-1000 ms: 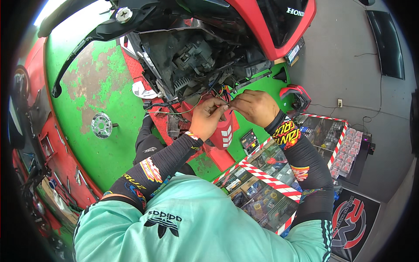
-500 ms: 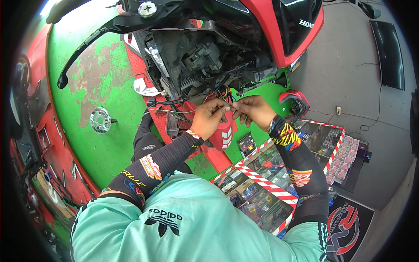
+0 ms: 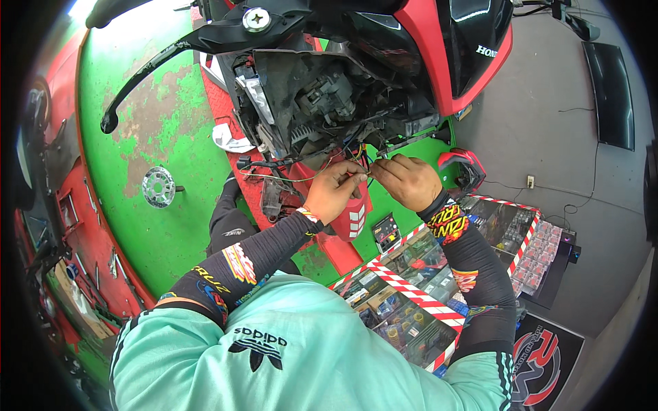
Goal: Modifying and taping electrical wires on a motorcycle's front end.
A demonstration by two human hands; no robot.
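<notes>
Both my hands meet just below the opened front of a red and black motorcycle (image 3: 329, 103). My left hand (image 3: 332, 192) pinches a thin wire (image 3: 281, 179), which runs off leftward in a pale greenish strand. Close beside it, the fingertips of my right hand (image 3: 409, 183) are closed on the same wire, as far as I can see; the exact spot between the fingers is too small to make out. Several coloured wires (image 3: 359, 151) hang from the bike just above my fingers. Behind my left hand is a red fender (image 3: 351, 218) with white stripes.
A brake lever (image 3: 144, 79) reaches out at upper left. Glass display cases (image 3: 418, 291) edged in red and white tape stand at lower right. A round-topped metal stool (image 3: 159, 187) is on the green floor. Red tool trays (image 3: 103, 240) line the left side.
My right hand has turned, its back now more toward me, and moved slightly lower. My left hand stays pinched on the wire. The motorcycle appears shifted slightly right and down in view.
</notes>
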